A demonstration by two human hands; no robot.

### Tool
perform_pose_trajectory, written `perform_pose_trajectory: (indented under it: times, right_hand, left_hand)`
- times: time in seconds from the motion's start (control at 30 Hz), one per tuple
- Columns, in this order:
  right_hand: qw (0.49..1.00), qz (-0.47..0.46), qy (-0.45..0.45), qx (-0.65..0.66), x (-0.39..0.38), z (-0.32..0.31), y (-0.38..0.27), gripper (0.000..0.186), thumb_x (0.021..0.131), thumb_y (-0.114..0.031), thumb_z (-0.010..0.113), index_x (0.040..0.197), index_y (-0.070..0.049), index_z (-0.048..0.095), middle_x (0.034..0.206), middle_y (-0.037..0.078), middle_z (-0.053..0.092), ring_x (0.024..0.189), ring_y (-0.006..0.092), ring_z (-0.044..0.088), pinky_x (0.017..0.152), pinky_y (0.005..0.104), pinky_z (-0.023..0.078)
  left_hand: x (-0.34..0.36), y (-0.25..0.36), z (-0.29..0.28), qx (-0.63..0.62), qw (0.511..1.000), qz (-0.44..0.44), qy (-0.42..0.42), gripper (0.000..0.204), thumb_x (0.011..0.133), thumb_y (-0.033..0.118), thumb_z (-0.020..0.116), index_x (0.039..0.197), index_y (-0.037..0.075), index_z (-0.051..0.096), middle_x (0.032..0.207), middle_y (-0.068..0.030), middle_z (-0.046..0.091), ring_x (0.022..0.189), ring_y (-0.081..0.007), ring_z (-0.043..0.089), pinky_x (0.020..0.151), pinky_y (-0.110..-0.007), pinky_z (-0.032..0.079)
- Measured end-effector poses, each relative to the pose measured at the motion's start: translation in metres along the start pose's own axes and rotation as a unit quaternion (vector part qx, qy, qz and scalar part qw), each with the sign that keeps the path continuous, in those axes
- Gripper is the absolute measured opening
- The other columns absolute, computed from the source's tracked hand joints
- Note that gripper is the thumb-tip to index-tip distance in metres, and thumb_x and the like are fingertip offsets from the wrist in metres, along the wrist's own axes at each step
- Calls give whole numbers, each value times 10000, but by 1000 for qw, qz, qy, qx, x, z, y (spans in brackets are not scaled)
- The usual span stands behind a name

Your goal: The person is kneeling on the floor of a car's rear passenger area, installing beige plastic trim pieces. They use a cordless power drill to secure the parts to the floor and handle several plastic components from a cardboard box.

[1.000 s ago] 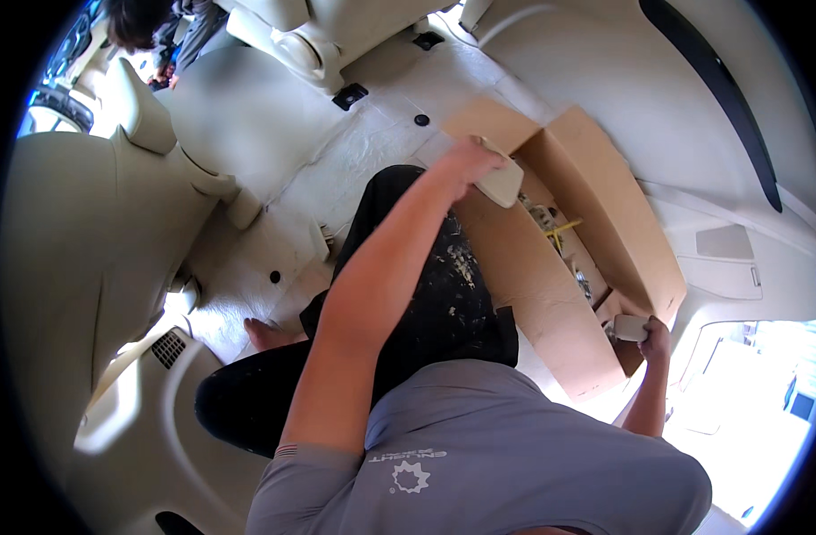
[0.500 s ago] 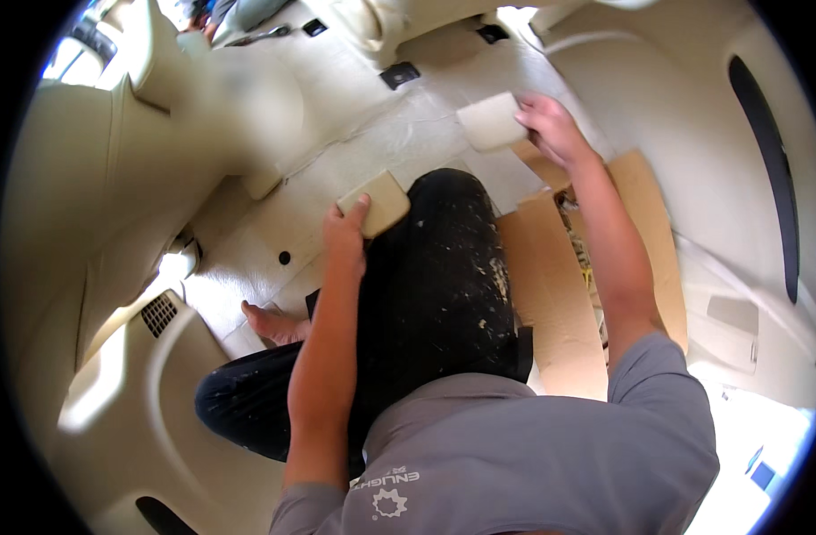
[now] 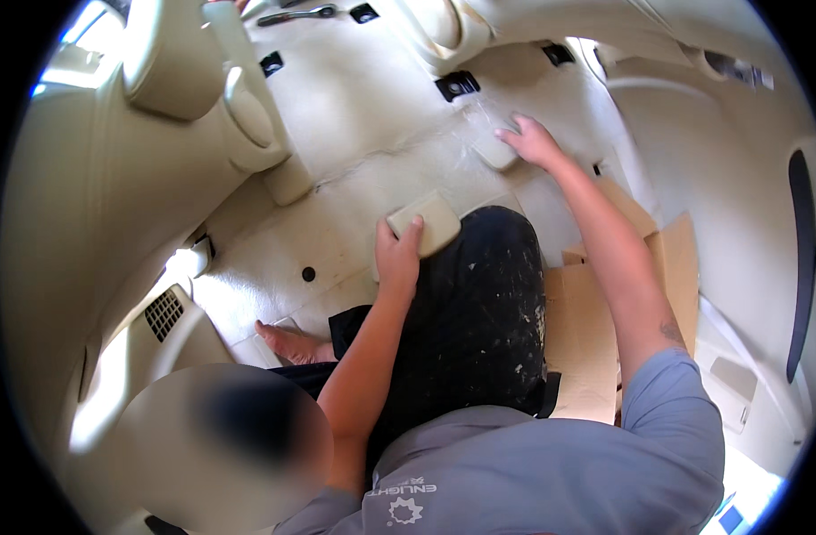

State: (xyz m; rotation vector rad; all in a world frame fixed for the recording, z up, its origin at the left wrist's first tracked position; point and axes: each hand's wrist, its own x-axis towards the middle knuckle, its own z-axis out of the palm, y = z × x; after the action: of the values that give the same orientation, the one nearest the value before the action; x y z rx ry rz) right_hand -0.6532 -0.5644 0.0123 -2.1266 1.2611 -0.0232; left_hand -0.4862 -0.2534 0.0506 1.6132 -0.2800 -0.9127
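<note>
My left hand (image 3: 399,257) is closed on a flat beige rectangular piece (image 3: 433,221) with rounded corners, held by its near left side just in front of my knee. The thumb lies on top of it. Further off and to the right, my right hand (image 3: 535,143) grips a similar pale flat piece (image 3: 492,153), low over the cream floor covering (image 3: 363,125). That piece is slightly smeared, and I cannot tell whether it touches the floor. My black, paint-spotted trousers (image 3: 479,312) lie between my arms.
An open cardboard box (image 3: 579,330) stands under my right arm. A ratchet wrench (image 3: 296,14) lies at the far left. Black floor brackets (image 3: 458,86) and a round black plug (image 3: 308,274) dot the floor. A beige seat (image 3: 176,62) and trim panels surround me.
My view has shifted. My right hand has brought its flat piece lower, toward the floor. My left hand still holds its own piece by my knee. A round blurred patch now covers the lower left.
</note>
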Motion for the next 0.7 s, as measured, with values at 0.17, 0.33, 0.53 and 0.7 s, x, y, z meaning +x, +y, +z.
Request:
perform_pose_trajectory:
  times: [0.17, 0.33, 0.53, 0.7]
  right_hand:
    - [987, -23, -7, -161, -25, -3, -31, 798, 778, -472, 787, 1375, -9, 532, 1422, 269, 499, 1314, 419, 496, 1090, 452, 433]
    - [965, -127, 27, -226, -40, 11, -25, 704, 729, -431, 790, 1270, -35, 578, 1336, 215, 527, 1310, 404, 458, 1102, 465, 414]
    - [969, -33, 86, -229, 5, -18, -34, 815, 743, -506, 776, 1350, -11, 551, 1335, 221, 573, 1242, 386, 552, 1059, 453, 462]
    - [958, 31, 154, -241, 99, -101, 73, 868, 798, -575, 729, 1381, 35, 524, 1330, 271, 591, 1264, 382, 563, 1071, 446, 453]
  left_hand:
    - [62, 4, 54, -143, 985, -70, -59, 272, 930, 99, 648, 1165, -24, 587, 1115, -135, 659, 984, -222, 644, 891, -354, 510]
    - [98, -15, 83, -126, 988, -75, -37, 285, 892, 93, 682, 1134, -30, 596, 1064, -131, 675, 953, -217, 641, 856, -356, 502]
    - [90, -70, 71, -36, 997, -70, -5, 262, 868, 141, 706, 1043, -38, 633, 999, -134, 696, 884, -210, 648, 792, -362, 511]
    - [96, -76, 74, -15, 999, -45, 26, 224, 878, 196, 711, 917, -20, 669, 860, -89, 698, 750, -171, 627, 710, -341, 508]
